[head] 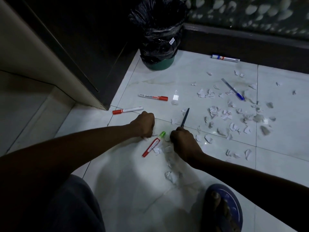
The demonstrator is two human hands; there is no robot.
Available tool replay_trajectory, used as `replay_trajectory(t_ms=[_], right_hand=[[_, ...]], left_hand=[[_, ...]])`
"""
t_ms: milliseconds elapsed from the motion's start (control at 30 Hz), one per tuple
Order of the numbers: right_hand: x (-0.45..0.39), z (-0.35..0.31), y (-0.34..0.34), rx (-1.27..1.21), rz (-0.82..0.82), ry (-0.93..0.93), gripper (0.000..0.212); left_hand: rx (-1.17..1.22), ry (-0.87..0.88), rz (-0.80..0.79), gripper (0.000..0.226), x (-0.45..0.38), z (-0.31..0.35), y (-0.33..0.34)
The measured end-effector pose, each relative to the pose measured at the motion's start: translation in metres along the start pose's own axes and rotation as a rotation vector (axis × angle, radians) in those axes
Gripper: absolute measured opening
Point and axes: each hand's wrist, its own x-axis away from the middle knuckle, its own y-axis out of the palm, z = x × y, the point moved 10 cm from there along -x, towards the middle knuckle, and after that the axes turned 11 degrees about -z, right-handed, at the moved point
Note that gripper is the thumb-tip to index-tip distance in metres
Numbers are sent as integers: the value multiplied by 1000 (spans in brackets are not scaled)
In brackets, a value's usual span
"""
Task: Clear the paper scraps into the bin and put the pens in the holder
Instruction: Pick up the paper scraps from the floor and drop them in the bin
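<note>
My left hand is closed in a fist on the white tile floor, with paper scraps showing under its fingers. My right hand is curled at the near end of a dark blue pen and seems to pinch that end. Between the hands lies a red pen with a green cap. Two red-and-white markers lie further back on the left. Many torn paper scraps litter the floor on the right, around a blue pen. The green bin with a black liner stands at the back. No holder is in view.
A blue-and-white marker lies by the dark skirting at the back right. A dark cabinet corner juts out on the left. My foot in a blue sandal rests at the bottom right and my knee at the bottom left.
</note>
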Motion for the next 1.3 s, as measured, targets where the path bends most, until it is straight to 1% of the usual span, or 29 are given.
replay_trajectory(t_ms=[100, 133, 200, 267, 333, 400, 567, 700, 867, 967, 1033, 1167, 1233, 1300], right_hand=[[3, -9, 5, -1, -22, -58, 14], [2, -13, 6, -21, -24, -68, 19], [0, -21, 11, -49, -56, -87, 47], [-4, -29, 19, -14, -124, -103, 71], [-7, -37, 25, 45, -171, -116, 79], [-8, -48, 24, 125, -170, -158, 72], [-7, -72, 31, 244, -198, -347, 42], [-11, -77, 32, 192, -205, -377, 27], [-23, -62, 10, 18, -216, -335, 13], [-20, -45, -6, -7, -235, -301, 15], [-12, -30, -8, 48, -251, -286, 19], [4, -5, -4, 169, -184, -210, 32], [14, -8, -1, 201, -189, -225, 40], [26, -18, 8, 262, -237, -279, 45]], left_hand=[[38, -70, 33, 17, 5, -7, -11], [53, -77, 43, 18, 7, -7, -16], [92, -89, 43, 20, 10, -7, -23], [100, -111, 38, 22, 12, -8, -27], [102, -129, 44, 24, 13, -10, -30], [116, -138, 58, 23, 13, -11, -34], [127, -135, 65, 27, 13, -7, -34], [134, -117, 67, 25, 10, -2, -33], [127, -68, 59, 17, 7, 14, -36], [112, -55, 57, 16, 5, 23, -41], [102, -50, 43, 17, 3, 29, -43], [63, -38, 10, 18, 0, 43, -39], [16, -24, -12, 17, -3, 53, -34], [-19, -14, -38, 18, -4, 63, -28]])
